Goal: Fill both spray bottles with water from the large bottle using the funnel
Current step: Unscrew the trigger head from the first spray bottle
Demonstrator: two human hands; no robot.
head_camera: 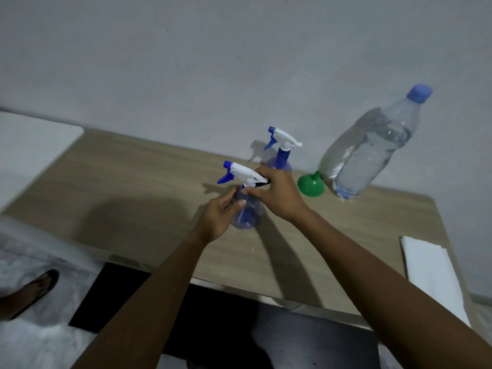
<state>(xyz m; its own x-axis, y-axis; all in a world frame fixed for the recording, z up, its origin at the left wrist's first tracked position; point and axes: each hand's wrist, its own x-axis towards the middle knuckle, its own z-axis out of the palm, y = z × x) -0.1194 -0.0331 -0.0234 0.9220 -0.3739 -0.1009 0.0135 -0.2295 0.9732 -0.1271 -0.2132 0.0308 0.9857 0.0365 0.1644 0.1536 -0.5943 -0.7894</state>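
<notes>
A clear blue spray bottle (pixel 249 213) stands mid-table. My left hand (pixel 222 218) wraps its body. My right hand (pixel 279 194) grips its white and blue trigger head (pixel 241 171) at the neck. A second spray bottle (pixel 281 153) stands behind it near the wall, untouched. A green funnel (pixel 311 184) lies mouth-down to the right. The large clear water bottle (pixel 370 153), blue cap on, stands beside the funnel and holds water.
The wooden table (pixel 127 187) runs to a grey wall. A white flat object (pixel 436 272) lies at the table's right front edge. A white surface (pixel 34 139) is at left. A foot in a sandal (pixel 29 291) stands on the floor at lower left.
</notes>
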